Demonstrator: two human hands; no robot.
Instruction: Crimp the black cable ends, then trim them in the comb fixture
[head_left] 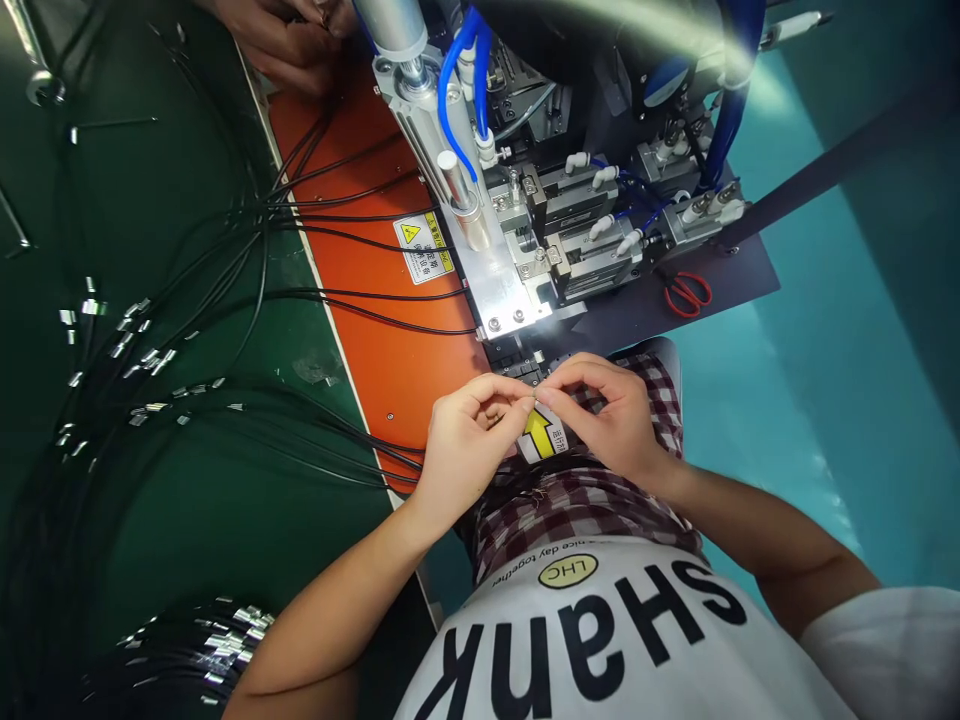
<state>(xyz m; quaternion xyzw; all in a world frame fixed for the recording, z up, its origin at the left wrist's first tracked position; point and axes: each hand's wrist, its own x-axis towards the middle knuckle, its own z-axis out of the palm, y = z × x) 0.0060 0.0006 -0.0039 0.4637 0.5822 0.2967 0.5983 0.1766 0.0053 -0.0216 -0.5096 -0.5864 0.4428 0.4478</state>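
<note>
My left hand [469, 440] and my right hand [611, 415] meet fingertip to fingertip just in front of the machine's metal plate [510, 285]. Both are closed in a pinch, thumb against index finger. Whatever lies between the fingertips is too small and too covered to name. Right below them shows a white label with a yellow arrow [538, 432]. A narrow black track [514, 352] comes out from under the plate toward the fingers. Several black cables [360, 465] pass across the orange base toward my left wrist.
Black cables with shiny metal ends [142, 350] spread over the green table [247, 560], with another bundle [225, 635] nearer me. Red-handled scissors [686, 294] lie on the machine's dark base. Blue air tubes [450, 90] rise above it. Another person's hand [289, 40] is at the top left.
</note>
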